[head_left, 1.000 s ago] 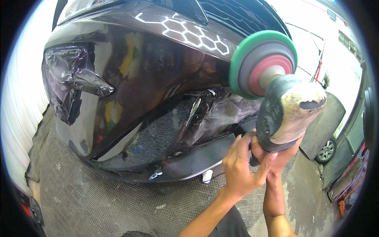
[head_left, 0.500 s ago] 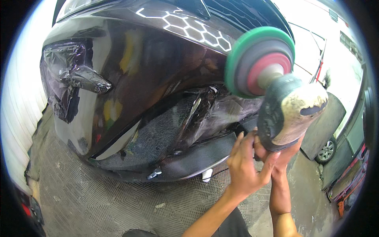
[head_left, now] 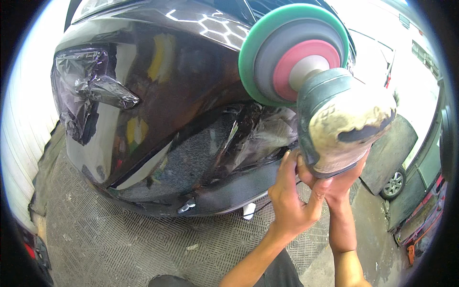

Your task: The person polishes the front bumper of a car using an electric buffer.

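Note:
A polisher (head_left: 354, 112) with a worn, light-and-dark body is held up in front of me at the right. Its round pad, green-rimmed with grey and pink rings (head_left: 275, 62), is raised before the dark car's front. My right hand (head_left: 342, 184) is closed around the tool's lower end, its fingers largely hidden behind the body. Close against that same end is my left hand (head_left: 294, 201), thumb and fingers curved about it; the exact contact is partly hidden. Behind the pad is the car's dark glossy bumper (head_left: 191, 62), with plastic film (head_left: 81, 76) taped over an opening on its left.
A grey patterned mat (head_left: 143, 239) covers the floor under the car. White wall panels (head_left: 28, 119) stand at the left. To the right are a grey panel (head_left: 392, 148), a wheel (head_left: 394, 185) and a rack of stored items (head_left: 423, 210). A thin cable (head_left: 263, 206) hangs below the bumper.
The polisher has moved left and slightly up, and its pad looks larger. Both hands have shifted a little left with it.

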Action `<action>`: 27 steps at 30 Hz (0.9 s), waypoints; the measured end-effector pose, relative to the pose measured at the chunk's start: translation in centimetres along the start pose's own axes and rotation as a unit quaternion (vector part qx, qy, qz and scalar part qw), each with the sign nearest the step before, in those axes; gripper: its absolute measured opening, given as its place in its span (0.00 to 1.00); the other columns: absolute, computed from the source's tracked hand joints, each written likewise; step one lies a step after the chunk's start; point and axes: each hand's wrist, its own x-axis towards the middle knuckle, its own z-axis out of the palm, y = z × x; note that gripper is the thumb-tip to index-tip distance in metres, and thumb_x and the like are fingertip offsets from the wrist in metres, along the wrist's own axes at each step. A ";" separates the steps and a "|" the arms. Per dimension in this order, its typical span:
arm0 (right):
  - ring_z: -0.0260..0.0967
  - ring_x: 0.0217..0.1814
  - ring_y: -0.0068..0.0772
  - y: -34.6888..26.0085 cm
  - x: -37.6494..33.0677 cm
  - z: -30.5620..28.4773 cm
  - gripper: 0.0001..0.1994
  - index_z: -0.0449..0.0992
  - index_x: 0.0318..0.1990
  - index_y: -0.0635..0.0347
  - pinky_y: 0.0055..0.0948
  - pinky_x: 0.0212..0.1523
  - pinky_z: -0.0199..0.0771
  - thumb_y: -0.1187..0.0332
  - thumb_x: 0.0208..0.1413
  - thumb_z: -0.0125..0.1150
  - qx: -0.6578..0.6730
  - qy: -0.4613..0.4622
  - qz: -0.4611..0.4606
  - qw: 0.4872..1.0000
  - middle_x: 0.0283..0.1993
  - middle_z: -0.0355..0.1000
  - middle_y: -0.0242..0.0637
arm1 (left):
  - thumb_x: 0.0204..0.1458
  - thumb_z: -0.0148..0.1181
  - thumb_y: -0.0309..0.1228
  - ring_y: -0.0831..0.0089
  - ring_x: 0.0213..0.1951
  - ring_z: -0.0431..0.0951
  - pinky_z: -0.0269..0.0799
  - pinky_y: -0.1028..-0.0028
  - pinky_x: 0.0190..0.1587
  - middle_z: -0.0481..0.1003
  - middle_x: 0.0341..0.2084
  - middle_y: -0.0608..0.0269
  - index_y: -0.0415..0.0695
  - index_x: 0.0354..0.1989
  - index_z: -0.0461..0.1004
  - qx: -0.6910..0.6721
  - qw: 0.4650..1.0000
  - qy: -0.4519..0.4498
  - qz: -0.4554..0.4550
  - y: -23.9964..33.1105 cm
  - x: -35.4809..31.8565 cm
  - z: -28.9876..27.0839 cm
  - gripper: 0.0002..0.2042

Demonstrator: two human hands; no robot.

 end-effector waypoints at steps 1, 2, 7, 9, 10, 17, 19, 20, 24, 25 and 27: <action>0.77 0.42 0.32 0.1 0.1 0.0 0.60 0.62 0.55 0.68 0.34 0.44 0.80 0.29 0.26 0.87 -0.002 -0.010 -0.018 1.000 0.42 0.75 0.39 | 0.62 0.70 0.47 0.41 0.52 0.83 0.80 0.57 0.49 0.76 0.53 0.33 0.26 0.64 0.65 0.008 1.000 0.004 0.007 -0.2 0.1 -0.3 0.37; 0.78 0.43 0.32 0.1 0.1 -0.1 0.60 0.62 0.56 0.68 0.33 0.44 0.80 0.28 0.25 0.87 -0.005 -0.020 -0.035 0.999 0.42 0.75 0.40 | 0.62 0.70 0.48 0.42 0.52 0.83 0.80 0.57 0.49 0.76 0.54 0.34 0.26 0.65 0.65 0.000 1.000 0.005 0.003 -0.5 -0.2 -0.5 0.37; 0.79 0.44 0.32 0.3 -0.5 -0.1 0.60 0.60 0.58 0.69 0.33 0.45 0.81 0.34 0.28 0.90 -0.048 -0.036 -0.072 0.996 0.44 0.77 0.42 | 0.63 0.69 0.45 0.66 0.38 0.84 0.77 0.70 0.44 0.82 0.39 0.49 0.27 0.58 0.70 0.011 0.998 0.031 0.046 -1.0 0.2 -0.3 0.31; 0.79 0.46 0.34 1.1 -0.8 -0.2 0.59 0.61 0.60 0.69 0.34 0.48 0.80 0.37 0.29 0.90 -0.047 -0.029 -0.071 0.996 0.46 0.77 0.43 | 0.62 0.70 0.46 0.52 0.45 0.83 0.79 0.62 0.49 0.79 0.46 0.42 0.27 0.61 0.68 0.007 1.000 0.004 0.028 -1.2 0.0 -0.1 0.34; 0.78 0.49 0.35 1.3 -1.0 -0.3 0.58 0.61 0.61 0.70 0.35 0.51 0.78 0.40 0.29 0.89 -0.048 -0.030 -0.065 0.996 0.48 0.76 0.44 | 0.61 0.71 0.47 0.46 0.49 0.83 0.79 0.59 0.51 0.78 0.49 0.38 0.28 0.63 0.66 -0.001 1.000 -0.007 0.019 -1.1 0.0 -0.1 0.35; 0.79 0.51 0.39 3.1 -2.9 -0.9 0.51 0.65 0.62 0.69 0.38 0.57 0.77 0.51 0.33 0.88 -0.061 -0.013 0.079 0.995 0.47 0.78 0.42 | 0.59 0.74 0.46 0.51 0.48 0.86 0.79 0.60 0.52 0.81 0.46 0.38 0.28 0.59 0.71 0.107 0.994 -0.021 -0.007 -0.7 -0.6 1.6 0.33; 0.78 0.53 0.40 3.3 -3.6 -0.9 0.50 0.65 0.64 0.69 0.39 0.61 0.75 0.54 0.34 0.86 -0.008 0.014 0.139 0.990 0.48 0.78 0.42 | 0.58 0.74 0.46 0.46 0.50 0.85 0.79 0.58 0.54 0.81 0.47 0.36 0.29 0.59 0.72 0.156 0.987 -0.047 -0.006 -0.5 -0.4 1.9 0.33; 0.76 0.55 0.39 2.8 -3.9 -1.0 0.46 0.67 0.64 0.69 0.38 0.63 0.73 0.56 0.38 0.82 0.055 0.017 0.221 0.974 0.50 0.77 0.41 | 0.58 0.74 0.43 0.43 0.53 0.83 0.78 0.56 0.58 0.80 0.51 0.36 0.29 0.59 0.73 0.162 0.984 -0.069 -0.002 -0.8 -0.5 1.6 0.31; 0.76 0.50 0.34 3.4 -3.6 -1.5 0.31 0.74 0.58 0.67 0.34 0.57 0.75 0.63 0.45 0.75 0.272 0.067 0.430 0.858 0.49 0.77 0.38 | 0.56 0.72 0.36 0.41 0.61 0.78 0.73 0.53 0.65 0.78 0.58 0.38 0.34 0.65 0.71 0.196 0.958 -0.210 -0.015 -1.2 0.2 -0.3 0.31; 0.75 0.48 0.31 4.0 -3.3 -1.2 0.29 0.75 0.57 0.67 0.33 0.53 0.76 0.64 0.47 0.74 0.328 0.089 0.450 0.826 0.49 0.77 0.37 | 0.53 0.73 0.36 0.39 0.62 0.77 0.72 0.51 0.66 0.75 0.61 0.35 0.36 0.70 0.67 0.223 0.942 -0.247 -0.033 -1.5 0.3 -0.6 0.36; 0.80 0.33 0.37 4.4 -2.3 -0.6 0.25 0.74 0.53 0.69 0.33 0.37 0.83 0.63 0.49 0.69 0.326 0.128 0.444 0.824 0.39 0.78 0.45 | 0.50 0.76 0.37 0.37 0.61 0.76 0.73 0.51 0.65 0.73 0.62 0.33 0.38 0.74 0.61 0.238 0.928 -0.276 -0.078 -1.5 0.0 -0.7 0.43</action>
